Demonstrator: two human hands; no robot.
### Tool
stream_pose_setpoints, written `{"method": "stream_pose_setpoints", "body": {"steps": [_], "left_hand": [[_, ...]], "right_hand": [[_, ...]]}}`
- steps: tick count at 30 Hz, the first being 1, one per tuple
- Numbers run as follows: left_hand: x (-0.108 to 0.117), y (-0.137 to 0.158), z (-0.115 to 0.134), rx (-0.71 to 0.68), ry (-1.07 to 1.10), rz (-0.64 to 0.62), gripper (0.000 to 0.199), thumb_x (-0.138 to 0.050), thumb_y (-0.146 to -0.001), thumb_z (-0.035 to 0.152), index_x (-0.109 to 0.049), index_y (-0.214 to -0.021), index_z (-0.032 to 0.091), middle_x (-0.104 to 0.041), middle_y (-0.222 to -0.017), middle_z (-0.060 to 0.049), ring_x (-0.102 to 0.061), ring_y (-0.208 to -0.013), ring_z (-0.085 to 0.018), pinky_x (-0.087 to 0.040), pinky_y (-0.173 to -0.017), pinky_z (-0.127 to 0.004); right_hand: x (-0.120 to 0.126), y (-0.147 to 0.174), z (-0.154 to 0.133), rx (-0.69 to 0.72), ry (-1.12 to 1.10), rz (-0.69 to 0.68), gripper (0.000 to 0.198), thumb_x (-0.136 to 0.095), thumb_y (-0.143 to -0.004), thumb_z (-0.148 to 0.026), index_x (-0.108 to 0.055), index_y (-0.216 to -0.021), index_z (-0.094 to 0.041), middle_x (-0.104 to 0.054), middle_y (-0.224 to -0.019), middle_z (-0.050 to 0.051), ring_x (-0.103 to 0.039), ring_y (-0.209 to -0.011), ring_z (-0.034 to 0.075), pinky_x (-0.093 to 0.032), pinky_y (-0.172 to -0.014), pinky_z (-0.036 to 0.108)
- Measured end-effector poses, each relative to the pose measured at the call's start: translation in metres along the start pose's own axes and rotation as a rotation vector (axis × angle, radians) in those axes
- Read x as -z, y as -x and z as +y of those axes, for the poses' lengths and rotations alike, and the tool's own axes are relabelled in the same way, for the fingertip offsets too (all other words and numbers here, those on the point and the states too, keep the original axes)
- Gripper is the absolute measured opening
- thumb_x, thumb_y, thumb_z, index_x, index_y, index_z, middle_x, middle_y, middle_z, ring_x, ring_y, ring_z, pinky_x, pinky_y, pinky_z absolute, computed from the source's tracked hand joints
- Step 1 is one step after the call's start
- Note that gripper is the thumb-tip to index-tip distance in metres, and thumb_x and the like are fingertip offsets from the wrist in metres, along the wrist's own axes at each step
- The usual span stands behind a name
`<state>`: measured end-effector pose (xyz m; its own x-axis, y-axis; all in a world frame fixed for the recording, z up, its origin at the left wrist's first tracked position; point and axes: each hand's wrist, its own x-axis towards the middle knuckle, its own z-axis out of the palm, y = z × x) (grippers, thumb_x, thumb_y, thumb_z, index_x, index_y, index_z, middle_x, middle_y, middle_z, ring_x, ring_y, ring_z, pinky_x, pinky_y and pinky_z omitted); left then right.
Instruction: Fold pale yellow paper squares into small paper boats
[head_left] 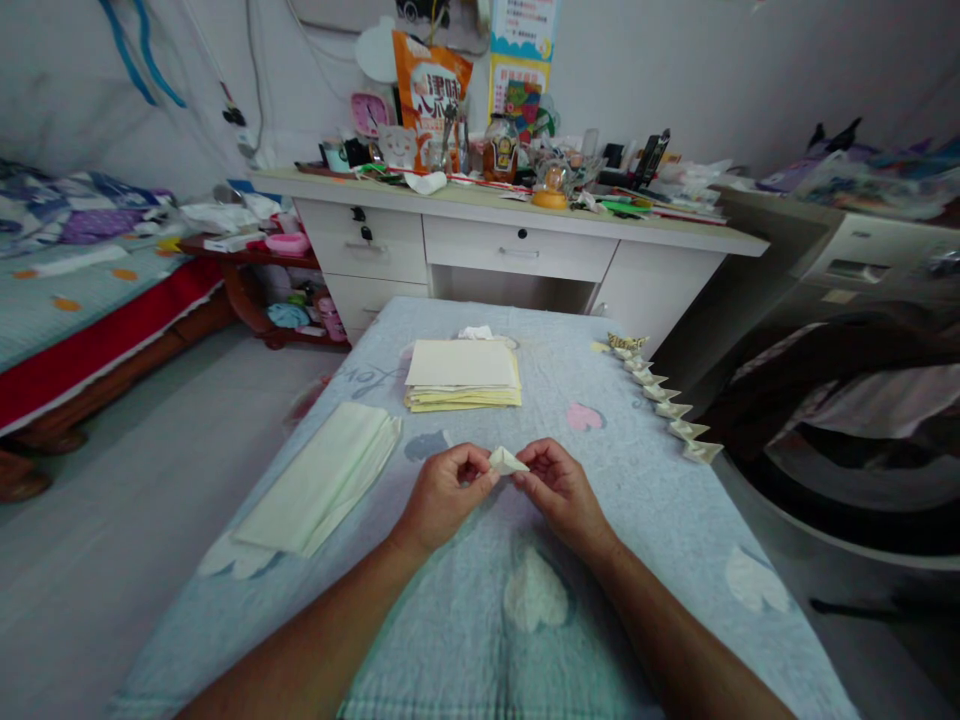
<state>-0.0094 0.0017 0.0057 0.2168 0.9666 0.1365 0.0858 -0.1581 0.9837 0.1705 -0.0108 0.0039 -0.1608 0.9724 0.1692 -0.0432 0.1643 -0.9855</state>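
Between my two hands is a small folded piece of pale paper [505, 461], pointed at the top and roughly triangular. The fingers of my left hand [448, 492] pinch its left end, and those of my right hand [559, 490] pinch its right end. Beyond them lies a stack of cream and yellow paper [463, 364]. To the left of my hands, a pile of long pale green-white sheets [322, 478] rests on the cloth. Along the table's right edge runs a row of several folded paper boats [670, 410].
A blue patterned cloth [630, 620] covers the table. Behind it stands a white desk [517, 245] crowded with a snack bag [431, 100], a jar [500, 150] and other items. A washing machine [862, 270] stands at right, a bed [90, 290] at left.
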Motion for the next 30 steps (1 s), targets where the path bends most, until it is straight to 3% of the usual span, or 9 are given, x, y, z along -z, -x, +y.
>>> {"method": "stream_pose_setpoints", "body": {"steps": [8,13,16,24,30], "left_hand": [[-0.005,0.0,0.003,0.004,0.026,0.021,0.015,-0.065,-0.077,0.024,-0.052,-0.076,0.017,-0.056,-0.069,0.003,-0.053,-0.064,-0.01,-0.04,-0.06,-0.02],[-0.007,0.0,0.005,0.073,0.136,-0.041,0.026,-0.066,-0.078,0.025,-0.049,-0.097,0.019,-0.066,-0.081,0.0,-0.062,-0.072,-0.013,-0.045,-0.067,-0.023],[-0.006,0.0,0.005,0.096,0.169,-0.065,0.025,-0.067,-0.078,0.027,-0.052,-0.095,0.017,-0.068,-0.083,-0.002,-0.063,-0.074,-0.013,-0.046,-0.068,-0.023],[-0.011,-0.001,0.006,0.193,0.309,-0.092,0.026,-0.073,-0.072,0.029,-0.058,-0.089,0.015,-0.064,-0.073,0.0,-0.058,-0.064,-0.01,-0.044,-0.06,-0.021],[-0.007,-0.001,0.007,0.249,0.327,-0.081,0.04,-0.052,-0.086,0.05,-0.063,-0.095,0.012,-0.065,-0.079,-0.006,-0.057,-0.061,-0.012,-0.043,-0.055,-0.023]], "right_hand": [[-0.002,-0.001,-0.002,-0.019,-0.1,-0.021,0.022,-0.069,-0.08,-0.035,-0.054,-0.087,-0.021,-0.054,-0.078,-0.001,-0.052,-0.07,0.013,-0.041,-0.066,0.025],[-0.002,-0.001,-0.002,-0.057,-0.116,-0.045,0.025,-0.069,-0.08,-0.038,-0.055,-0.092,-0.021,-0.054,-0.078,-0.001,-0.051,-0.07,0.012,-0.041,-0.066,0.024],[-0.002,-0.001,-0.004,-0.08,-0.089,-0.069,0.03,-0.069,-0.079,-0.041,-0.056,-0.097,-0.02,-0.055,-0.081,0.0,-0.051,-0.072,0.013,-0.04,-0.066,0.024],[0.002,-0.001,-0.002,-0.145,0.135,-0.103,0.034,-0.059,-0.084,-0.048,-0.057,-0.075,-0.016,-0.046,-0.064,-0.003,-0.038,-0.059,0.01,-0.03,-0.057,0.023],[0.005,-0.003,0.001,-0.204,0.048,-0.052,0.033,-0.061,-0.08,-0.047,-0.053,-0.067,-0.018,-0.041,-0.056,-0.005,-0.033,-0.053,0.009,-0.026,-0.053,0.024]]}}
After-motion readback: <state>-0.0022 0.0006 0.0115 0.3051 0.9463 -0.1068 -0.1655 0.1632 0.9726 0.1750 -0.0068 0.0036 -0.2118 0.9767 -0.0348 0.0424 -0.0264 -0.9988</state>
